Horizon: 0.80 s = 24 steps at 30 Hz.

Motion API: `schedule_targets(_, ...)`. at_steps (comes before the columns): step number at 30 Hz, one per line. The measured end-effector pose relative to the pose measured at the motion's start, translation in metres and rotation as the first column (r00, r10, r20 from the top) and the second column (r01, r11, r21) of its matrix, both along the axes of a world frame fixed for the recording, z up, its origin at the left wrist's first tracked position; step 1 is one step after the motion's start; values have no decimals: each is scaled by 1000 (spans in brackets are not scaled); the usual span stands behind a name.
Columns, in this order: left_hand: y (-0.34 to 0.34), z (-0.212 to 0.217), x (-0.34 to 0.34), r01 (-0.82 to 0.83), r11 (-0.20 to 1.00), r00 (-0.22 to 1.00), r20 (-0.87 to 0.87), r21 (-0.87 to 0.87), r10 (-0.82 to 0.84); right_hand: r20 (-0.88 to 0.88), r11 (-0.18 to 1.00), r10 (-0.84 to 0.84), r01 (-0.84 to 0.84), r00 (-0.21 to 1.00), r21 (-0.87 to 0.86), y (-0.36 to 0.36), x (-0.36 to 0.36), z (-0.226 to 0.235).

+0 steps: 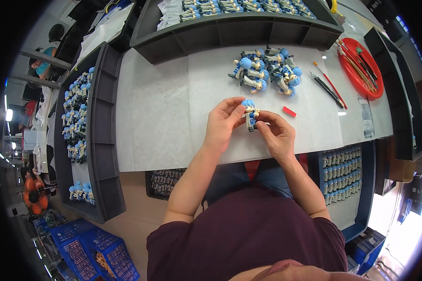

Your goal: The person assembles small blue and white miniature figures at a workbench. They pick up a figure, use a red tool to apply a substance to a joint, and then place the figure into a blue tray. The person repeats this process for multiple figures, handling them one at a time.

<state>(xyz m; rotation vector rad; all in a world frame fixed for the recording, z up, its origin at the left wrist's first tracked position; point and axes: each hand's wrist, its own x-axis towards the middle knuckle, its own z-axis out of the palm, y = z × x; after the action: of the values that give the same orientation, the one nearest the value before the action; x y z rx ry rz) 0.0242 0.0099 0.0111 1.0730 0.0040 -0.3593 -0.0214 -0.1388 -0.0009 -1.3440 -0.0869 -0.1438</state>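
Observation:
A small blue-haired figurine (250, 115) in blue and white clothing stands upright between my two hands, above the white work surface. My left hand (224, 121) pinches it near the head, thumb toward the front. At its lower body, my right hand (277, 133) closes thumb and fingers around the side and the feet. Just beyond my hands lies a pile of similar figurines (255, 75), most on their sides. A short red block (289, 111) rests on the paper to the right of my right hand.
A grey tray (239, 35) full of figurines spans the back. Another grey tray (103, 122) with figurines stands at left. On the right are a red-handled brush (333, 86), a dark pen-like tool (326, 88) and a red dish (377, 89) of brushes. A blue tray (368, 196) of figurines sits lower right.

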Motion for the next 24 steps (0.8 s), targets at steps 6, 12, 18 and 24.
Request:
schedule_targets(6,2,-3,2,-30,994,999,-42,-109,26,3,985,2,-2,1000,-170,2,0,0)
schedule_targets(12,3,-6,2,-4,990,999,-42,-143,-2,-2,982,7,-7,1000,-189,4,0,3)
schedule_targets(18,2,-6,2,13,990,998,-63,-140,-22,-17,980,-9,5,1000,-201,3,-1,2)
schedule_targets(24,2,-6,1,22,991,999,-36,-129,-27,-22,983,0,-4,1000,-184,2,-1,0)
